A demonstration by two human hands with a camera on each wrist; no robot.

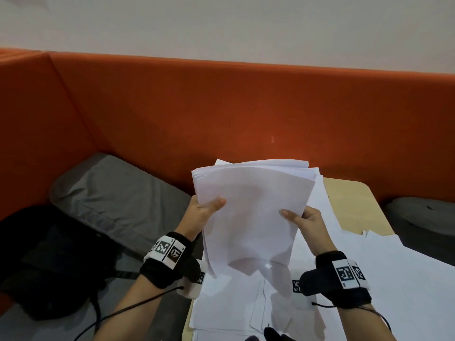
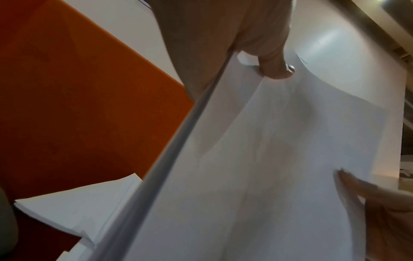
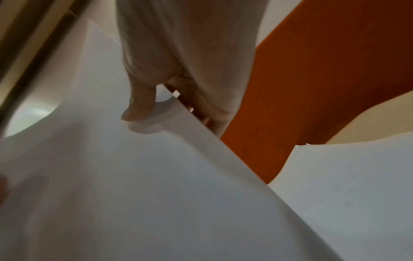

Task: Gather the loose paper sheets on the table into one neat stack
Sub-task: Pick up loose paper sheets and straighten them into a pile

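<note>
A thick bundle of white paper sheets (image 1: 251,207) is held upright above the table, its edges uneven at the top. My left hand (image 1: 206,210) grips the bundle's left edge, thumb on the front face. My right hand (image 1: 299,217) grips the right edge, thumb also on the front. The left wrist view shows the bundle (image 2: 257,176) edge-on with my left thumb (image 2: 277,68) pressed on it. In the right wrist view my right thumb (image 3: 138,109) presses on the bundle (image 3: 134,185). More loose sheets (image 1: 384,279) lie spread on the table beneath and to the right.
The light wooden table (image 1: 354,203) shows bare at its far right corner. An orange padded partition (image 1: 221,114) rises right behind it. A grey cushion (image 1: 110,195) and a black bag (image 1: 49,257) lie to the left on the seat.
</note>
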